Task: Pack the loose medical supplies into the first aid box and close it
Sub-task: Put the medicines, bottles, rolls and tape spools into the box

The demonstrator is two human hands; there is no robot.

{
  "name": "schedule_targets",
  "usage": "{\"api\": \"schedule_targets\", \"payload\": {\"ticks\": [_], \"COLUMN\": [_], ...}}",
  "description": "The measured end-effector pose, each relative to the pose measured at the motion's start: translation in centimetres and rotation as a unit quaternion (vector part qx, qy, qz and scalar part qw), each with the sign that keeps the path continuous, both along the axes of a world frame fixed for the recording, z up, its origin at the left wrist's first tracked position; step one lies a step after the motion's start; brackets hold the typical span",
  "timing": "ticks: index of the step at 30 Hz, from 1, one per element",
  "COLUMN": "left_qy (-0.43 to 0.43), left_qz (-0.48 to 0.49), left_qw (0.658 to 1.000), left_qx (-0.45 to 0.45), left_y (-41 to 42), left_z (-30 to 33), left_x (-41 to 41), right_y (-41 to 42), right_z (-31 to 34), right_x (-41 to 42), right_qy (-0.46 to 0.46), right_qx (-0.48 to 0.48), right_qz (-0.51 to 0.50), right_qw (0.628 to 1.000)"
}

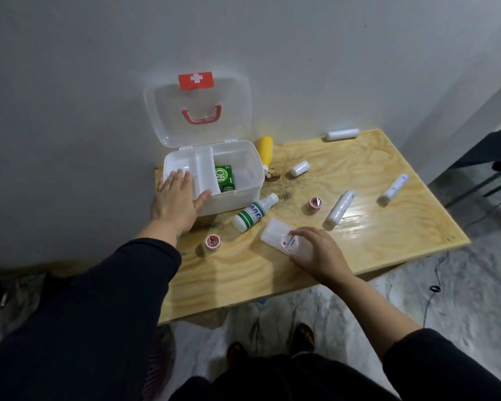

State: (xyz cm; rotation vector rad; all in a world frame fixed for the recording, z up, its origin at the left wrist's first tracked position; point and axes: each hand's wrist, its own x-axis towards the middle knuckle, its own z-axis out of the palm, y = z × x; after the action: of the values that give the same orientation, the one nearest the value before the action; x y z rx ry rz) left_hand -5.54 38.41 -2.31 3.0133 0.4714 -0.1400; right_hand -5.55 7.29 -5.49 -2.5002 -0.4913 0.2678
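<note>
The clear first aid box (245, 185) stands open at the table's back left, its lid (197, 111) upright against the wall. A white inner tray and a green packet (224, 178) lie inside. My left hand (175, 202) rests flat on the box's front left corner, fingers spread. My right hand (315, 253) grips a clear plastic pouch (275, 234) with a round label, lying on the table. Loose on the table are a white bottle with green stripes (252, 213), two small pink tape rolls (213, 241) (314, 203), a yellow bottle (265, 153) and several white rolls and tubes.
The wooden table (359, 256) stands against a grey wall. White rolls lie at the back right (342, 134), middle (300, 168) (339, 209) and right (394, 189). A dark chair (495, 157) is at the far right. Cables run over the marble floor.
</note>
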Motion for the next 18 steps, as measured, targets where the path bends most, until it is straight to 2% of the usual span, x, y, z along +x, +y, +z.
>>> {"api": "schedule_targets", "payload": {"ticks": [5, 10, 14, 18], "left_qy": [0.001, -0.005, 0.000, -0.004], "left_qz": [-0.002, 0.003, 0.004, 0.009], "left_qw": [1.000, 1.000, 1.000, 1.000], "left_qx": [-0.005, -0.014, -0.015, -0.015], "left_y": [0.0, 0.0, -0.1, -0.2], "left_z": [0.0, -0.1, 0.1, 0.0], "left_x": [0.0, 0.0, 0.0, 0.0], "right_y": [-0.4, 2.7, 6.9, 11.4], "right_z": [4.1, 7.4, 8.8, 9.8], "right_x": [1.7, 4.5, 7.3, 10.3], "right_qy": [-0.034, -0.089, -0.130, -0.162], "right_qx": [0.040, 0.060, -0.044, -0.168], "right_qz": [-0.031, -0.024, 0.051, 0.104], "right_qw": [0.998, 0.994, 0.989, 0.967]}}
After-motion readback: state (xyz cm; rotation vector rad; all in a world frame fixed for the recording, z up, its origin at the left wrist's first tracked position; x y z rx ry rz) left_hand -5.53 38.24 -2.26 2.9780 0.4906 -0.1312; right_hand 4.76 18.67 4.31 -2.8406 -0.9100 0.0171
